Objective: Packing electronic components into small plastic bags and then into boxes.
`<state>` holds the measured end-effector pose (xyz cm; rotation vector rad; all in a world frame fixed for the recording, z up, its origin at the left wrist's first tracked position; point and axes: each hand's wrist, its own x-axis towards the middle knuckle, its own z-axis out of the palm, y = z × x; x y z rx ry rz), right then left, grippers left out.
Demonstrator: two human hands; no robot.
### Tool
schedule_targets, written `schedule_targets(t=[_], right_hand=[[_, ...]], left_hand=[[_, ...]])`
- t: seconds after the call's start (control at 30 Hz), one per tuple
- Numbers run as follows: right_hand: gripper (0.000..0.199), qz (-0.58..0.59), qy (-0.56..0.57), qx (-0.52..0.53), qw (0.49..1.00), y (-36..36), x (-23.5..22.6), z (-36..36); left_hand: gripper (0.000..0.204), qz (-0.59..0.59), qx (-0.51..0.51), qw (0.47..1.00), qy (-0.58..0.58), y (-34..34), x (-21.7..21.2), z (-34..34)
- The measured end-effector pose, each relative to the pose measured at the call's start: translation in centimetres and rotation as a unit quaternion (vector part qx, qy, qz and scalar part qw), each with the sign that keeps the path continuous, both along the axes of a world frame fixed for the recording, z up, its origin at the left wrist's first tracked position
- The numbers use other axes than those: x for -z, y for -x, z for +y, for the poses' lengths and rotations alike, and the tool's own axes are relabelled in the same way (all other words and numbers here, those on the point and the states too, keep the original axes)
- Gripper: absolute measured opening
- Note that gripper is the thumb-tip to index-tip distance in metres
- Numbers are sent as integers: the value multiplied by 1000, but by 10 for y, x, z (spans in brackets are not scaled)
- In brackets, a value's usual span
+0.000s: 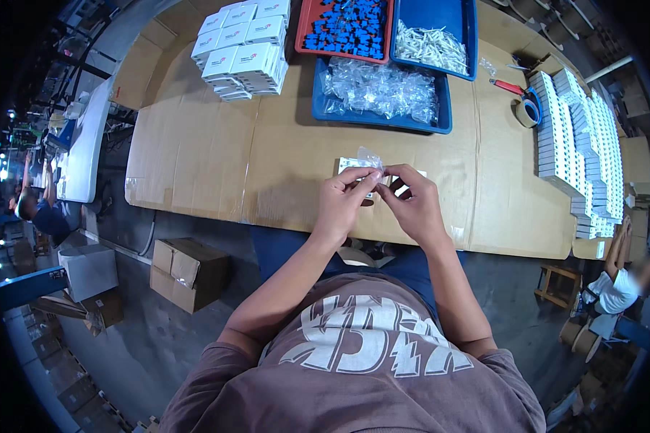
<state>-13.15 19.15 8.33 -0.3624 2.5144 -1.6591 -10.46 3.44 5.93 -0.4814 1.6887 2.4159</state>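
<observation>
My left hand (pixel 344 202) and my right hand (pixel 416 204) meet near the table's front edge, thumbs and fingertips pinched together. Between them is a small clear plastic bag (pixel 369 156), its upper part sticking out past the left fingertips. Whatever the bag contains is hidden by my fingers. Just beneath and beyond the left hand lies a small flat white box (pixel 345 164), mostly covered by the hands.
Farther back, a blue tray (pixel 383 124) contains clear bags. Behind it stand a red tray (pixel 300 29) of blue parts and another blue tray (pixel 472 43) of white pieces. White boxes (pixel 242 54) are stacked left, more boxes (pixel 563 137) right, beside a tape roll (pixel 527 113) and red-handled cutter (pixel 507 86).
</observation>
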Motion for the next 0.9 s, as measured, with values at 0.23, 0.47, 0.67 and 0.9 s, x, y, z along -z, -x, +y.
schedule_targets(t=[0.23,0.47,0.67,0.9], right_hand=[[19,-174,125,32,976,2,6,9],[21,-131,114,63,983,0,1,-1],[22,-163,140,47,976,2,2,0],[18,-75,78,82,991,-2,7,4]], left_hand=[[12,81,-27,984,158,-3,1,1],[9,137,-35,965,223,-5,-2,3],[8,182,-51,946,262,-4,-6,5],[8,233,-67,920,308,-10,-5,8]])
